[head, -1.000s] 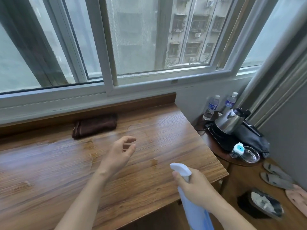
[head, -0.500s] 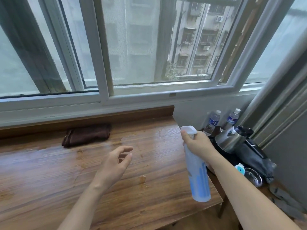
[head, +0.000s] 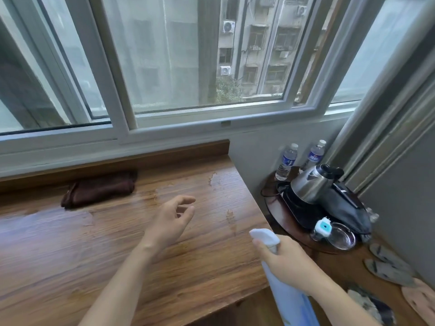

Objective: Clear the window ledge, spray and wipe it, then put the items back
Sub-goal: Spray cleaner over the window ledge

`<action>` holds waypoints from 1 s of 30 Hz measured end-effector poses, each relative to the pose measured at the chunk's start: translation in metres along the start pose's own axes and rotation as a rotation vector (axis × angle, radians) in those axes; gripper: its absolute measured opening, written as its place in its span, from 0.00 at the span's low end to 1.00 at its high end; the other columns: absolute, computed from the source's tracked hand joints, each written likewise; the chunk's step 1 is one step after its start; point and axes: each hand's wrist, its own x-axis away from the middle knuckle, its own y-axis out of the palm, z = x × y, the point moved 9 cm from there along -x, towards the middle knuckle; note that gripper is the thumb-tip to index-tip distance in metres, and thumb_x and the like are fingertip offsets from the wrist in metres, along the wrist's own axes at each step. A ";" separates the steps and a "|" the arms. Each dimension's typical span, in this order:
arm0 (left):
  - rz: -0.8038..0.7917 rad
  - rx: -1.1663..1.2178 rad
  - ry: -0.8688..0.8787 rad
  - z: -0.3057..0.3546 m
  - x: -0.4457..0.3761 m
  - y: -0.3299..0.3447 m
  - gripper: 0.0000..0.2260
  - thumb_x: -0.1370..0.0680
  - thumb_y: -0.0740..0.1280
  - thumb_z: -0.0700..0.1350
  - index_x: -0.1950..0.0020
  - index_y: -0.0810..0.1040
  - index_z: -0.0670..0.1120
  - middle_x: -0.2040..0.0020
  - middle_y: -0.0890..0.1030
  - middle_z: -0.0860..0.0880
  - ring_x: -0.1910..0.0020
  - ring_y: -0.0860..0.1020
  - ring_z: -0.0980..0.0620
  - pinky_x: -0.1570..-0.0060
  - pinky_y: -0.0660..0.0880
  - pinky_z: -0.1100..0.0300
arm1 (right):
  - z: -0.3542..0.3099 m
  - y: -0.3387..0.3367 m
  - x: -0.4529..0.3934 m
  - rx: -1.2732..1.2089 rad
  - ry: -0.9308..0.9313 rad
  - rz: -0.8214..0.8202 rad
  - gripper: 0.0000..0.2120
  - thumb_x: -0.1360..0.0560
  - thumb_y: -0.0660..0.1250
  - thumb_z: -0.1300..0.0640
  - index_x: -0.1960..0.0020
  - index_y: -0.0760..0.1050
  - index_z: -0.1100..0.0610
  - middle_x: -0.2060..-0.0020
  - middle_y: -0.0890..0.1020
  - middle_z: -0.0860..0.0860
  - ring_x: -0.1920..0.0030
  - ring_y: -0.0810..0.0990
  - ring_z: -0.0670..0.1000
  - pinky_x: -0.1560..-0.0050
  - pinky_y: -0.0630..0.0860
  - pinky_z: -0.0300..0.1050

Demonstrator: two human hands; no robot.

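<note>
The wooden window ledge (head: 70, 255) runs below the window and shows wet patches near its right end. A folded dark brown cloth (head: 98, 190) lies at the back of the ledge. My left hand (head: 169, 222) hovers over the middle of the ledge with fingers loosely curled and holds nothing. My right hand (head: 284, 262) grips the neck of a white and pale blue spray bottle (head: 289, 300) at the ledge's front right corner, nozzle pointing left over the wood.
A low round side table (head: 294, 234) right of the ledge carries two water bottles (head: 286, 161), a steel kettle (head: 310, 184) on a black base, a dark bag (head: 348, 210), a glass ashtray (head: 341, 235) and a small blue-topped item. Slippers (head: 388, 262) lie on the floor.
My right hand raised the spray bottle up over the ledge's right end, then brought it back down to the front right corner. My left hand stayed hovering over the wood.
</note>
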 end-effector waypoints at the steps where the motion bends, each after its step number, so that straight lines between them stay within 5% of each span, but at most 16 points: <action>1: -0.008 -0.002 0.001 0.002 0.000 0.004 0.10 0.17 0.68 0.48 0.37 0.79 0.57 0.43 0.81 0.62 0.44 0.80 0.63 0.39 0.79 0.53 | 0.003 0.004 0.004 -0.020 -0.001 -0.015 0.21 0.20 0.63 0.36 0.50 0.82 0.53 0.59 0.85 0.50 0.55 0.83 0.49 0.48 0.80 0.50; 7: -0.027 0.001 0.005 0.011 0.002 0.009 0.09 0.17 0.68 0.50 0.38 0.79 0.60 0.43 0.82 0.62 0.43 0.80 0.62 0.40 0.80 0.53 | -0.017 0.014 0.004 -0.165 -0.122 -0.028 0.14 0.19 0.65 0.40 0.48 0.83 0.47 0.63 0.82 0.46 0.60 0.80 0.44 0.52 0.78 0.46; 11: -0.003 -0.014 0.000 0.011 0.009 -0.003 0.10 0.17 0.68 0.50 0.36 0.79 0.57 0.42 0.81 0.62 0.43 0.79 0.63 0.39 0.79 0.54 | -0.045 0.017 -0.014 -0.177 -0.188 -0.004 0.21 0.21 0.63 0.34 0.50 0.81 0.51 0.63 0.82 0.53 0.60 0.81 0.47 0.51 0.79 0.56; 14: 0.032 -0.021 -0.011 0.006 0.015 -0.014 0.11 0.17 0.68 0.49 0.35 0.79 0.56 0.41 0.81 0.62 0.43 0.79 0.63 0.39 0.79 0.55 | -0.064 0.020 -0.032 -0.135 -0.194 0.011 0.22 0.21 0.63 0.33 0.50 0.81 0.51 0.61 0.84 0.50 0.57 0.83 0.49 0.51 0.80 0.52; 17: 0.064 -0.019 -0.030 0.002 0.021 -0.023 0.10 0.17 0.68 0.49 0.36 0.79 0.56 0.41 0.81 0.63 0.43 0.79 0.64 0.39 0.79 0.56 | -0.079 0.023 -0.048 -0.084 -0.190 0.017 0.26 0.21 0.62 0.33 0.60 0.75 0.56 0.71 0.77 0.46 0.67 0.77 0.47 0.61 0.74 0.48; 23: 0.114 -0.050 -0.043 0.001 0.028 -0.036 0.11 0.18 0.68 0.50 0.36 0.79 0.57 0.42 0.81 0.64 0.43 0.79 0.65 0.39 0.79 0.56 | -0.107 0.021 -0.053 -0.092 -0.293 0.015 0.21 0.19 0.64 0.37 0.54 0.80 0.53 0.57 0.85 0.51 0.55 0.81 0.45 0.50 0.78 0.46; 27: 0.138 -0.070 -0.048 0.007 0.030 -0.038 0.09 0.18 0.68 0.50 0.39 0.79 0.61 0.43 0.81 0.66 0.44 0.79 0.68 0.41 0.79 0.58 | -0.126 0.012 -0.046 -0.187 -0.384 0.045 0.20 0.19 0.66 0.40 0.58 0.76 0.57 0.66 0.79 0.52 0.65 0.76 0.47 0.62 0.72 0.45; 30: 0.111 -0.066 -0.044 0.014 0.030 -0.035 0.09 0.18 0.69 0.54 0.38 0.79 0.61 0.43 0.81 0.66 0.44 0.79 0.68 0.41 0.80 0.57 | -0.136 0.001 -0.044 -0.284 -0.429 0.085 0.23 0.21 0.66 0.36 0.54 0.77 0.57 0.66 0.77 0.53 0.64 0.80 0.51 0.60 0.76 0.52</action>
